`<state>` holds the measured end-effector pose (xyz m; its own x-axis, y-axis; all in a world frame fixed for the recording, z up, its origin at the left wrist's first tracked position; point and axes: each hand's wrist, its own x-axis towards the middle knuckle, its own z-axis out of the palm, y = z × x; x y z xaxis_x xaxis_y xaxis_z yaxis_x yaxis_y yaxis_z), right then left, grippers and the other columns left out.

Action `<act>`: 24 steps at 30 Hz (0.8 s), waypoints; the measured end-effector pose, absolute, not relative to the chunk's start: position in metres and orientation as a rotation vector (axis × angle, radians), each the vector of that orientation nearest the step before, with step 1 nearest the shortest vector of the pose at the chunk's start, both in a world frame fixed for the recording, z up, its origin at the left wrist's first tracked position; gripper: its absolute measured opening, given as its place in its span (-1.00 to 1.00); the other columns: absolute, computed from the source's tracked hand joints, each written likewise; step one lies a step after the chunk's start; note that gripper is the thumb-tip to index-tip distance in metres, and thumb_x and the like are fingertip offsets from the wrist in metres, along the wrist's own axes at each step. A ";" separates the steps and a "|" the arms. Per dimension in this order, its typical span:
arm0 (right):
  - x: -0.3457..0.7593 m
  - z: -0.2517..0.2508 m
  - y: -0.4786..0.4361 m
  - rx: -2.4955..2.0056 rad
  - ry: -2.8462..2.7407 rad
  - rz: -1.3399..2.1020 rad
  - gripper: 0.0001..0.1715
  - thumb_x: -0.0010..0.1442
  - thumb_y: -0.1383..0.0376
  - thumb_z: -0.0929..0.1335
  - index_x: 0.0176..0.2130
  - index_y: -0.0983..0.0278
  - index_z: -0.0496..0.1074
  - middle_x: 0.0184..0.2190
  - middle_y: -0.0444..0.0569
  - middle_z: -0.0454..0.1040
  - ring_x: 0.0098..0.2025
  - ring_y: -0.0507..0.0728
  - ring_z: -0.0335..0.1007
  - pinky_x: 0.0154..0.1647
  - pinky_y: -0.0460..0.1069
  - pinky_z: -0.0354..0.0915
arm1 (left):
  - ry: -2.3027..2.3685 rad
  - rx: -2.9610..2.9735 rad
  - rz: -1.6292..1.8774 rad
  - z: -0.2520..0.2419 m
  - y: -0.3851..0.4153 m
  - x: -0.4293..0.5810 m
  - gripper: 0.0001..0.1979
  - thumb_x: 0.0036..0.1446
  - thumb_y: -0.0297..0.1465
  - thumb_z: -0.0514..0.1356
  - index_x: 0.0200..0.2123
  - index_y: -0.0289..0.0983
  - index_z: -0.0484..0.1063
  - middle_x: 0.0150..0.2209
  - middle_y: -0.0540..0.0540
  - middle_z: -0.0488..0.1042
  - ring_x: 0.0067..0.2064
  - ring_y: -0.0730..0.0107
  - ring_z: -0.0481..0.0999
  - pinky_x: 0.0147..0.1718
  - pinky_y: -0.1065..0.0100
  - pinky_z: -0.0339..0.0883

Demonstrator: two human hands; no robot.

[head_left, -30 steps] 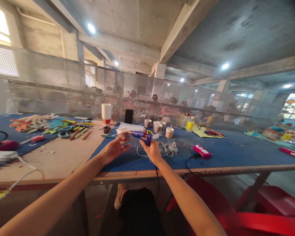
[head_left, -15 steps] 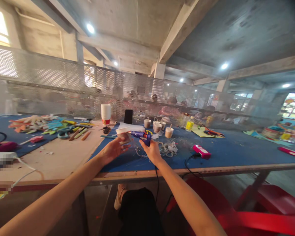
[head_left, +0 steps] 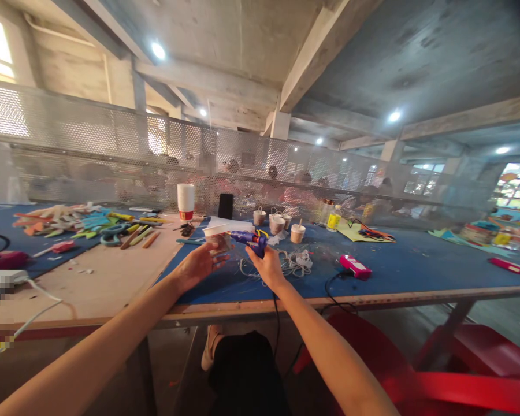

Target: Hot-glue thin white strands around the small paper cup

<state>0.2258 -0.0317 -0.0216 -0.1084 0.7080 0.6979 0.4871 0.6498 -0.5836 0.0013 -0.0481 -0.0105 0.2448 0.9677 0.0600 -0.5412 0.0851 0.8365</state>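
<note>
My left hand (head_left: 199, 262) is closed around a paper cup (head_left: 215, 231) with a white upper part and a brownish lower part, held tilted above the blue mat. In my right hand (head_left: 267, 264) is a blue hot glue gun (head_left: 252, 240), its nozzle pointing left at the cup's side. Whether the nozzle touches the cup I cannot tell. Below and right of the glue gun lies a tangle of pale cord (head_left: 292, 264). Just beyond my hands stand several small cups wrapped in cord (head_left: 277, 224), some with looped handles, and another small cup (head_left: 297, 233) with a stick in it.
A stack of white paper cups (head_left: 185, 201) and a black phone (head_left: 226, 205) stand at the back. Scissors (head_left: 111, 234) and coloured sticks (head_left: 141, 236) lie left. A yellow-labelled bottle (head_left: 334, 218) and a pink box-shaped device (head_left: 356, 267) with a black cable are right. Red chairs (head_left: 472, 387) stand below.
Almost nothing differs. The view has shifted very slightly, while both hands keep their hold on the cup and the glue gun.
</note>
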 end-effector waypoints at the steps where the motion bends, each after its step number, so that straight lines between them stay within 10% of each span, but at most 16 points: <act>1: 0.226 -0.022 -0.031 -0.971 -1.759 0.252 -0.57 0.27 0.00 0.35 -0.22 0.30 0.57 -0.53 0.00 0.56 -0.44 0.17 0.53 -0.38 -0.07 0.31 | 0.611 0.879 1.234 -0.010 -0.049 0.002 -0.77 0.16 -0.49 0.21 -0.10 -0.29 0.51 -0.12 -0.25 0.65 -0.25 0.21 0.66 -0.28 0.31 0.53; 24: 0.226 -0.019 -0.036 -0.995 -1.745 0.281 -0.60 0.27 0.02 0.35 -0.29 0.29 0.56 -0.55 0.01 0.55 -0.39 0.19 0.56 -0.42 -0.08 0.30 | 0.569 0.909 1.218 -0.010 -0.049 0.000 -0.64 0.17 -0.47 0.19 0.06 -0.28 0.46 -0.11 -0.26 0.65 -0.24 0.20 0.66 -0.27 0.30 0.53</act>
<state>0.2264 -0.0356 -0.0189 -0.0948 0.7326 0.6741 0.4843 0.6255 -0.6117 0.0002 -0.0492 -0.0102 0.2779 0.9562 0.0917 -0.5429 0.0776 0.8362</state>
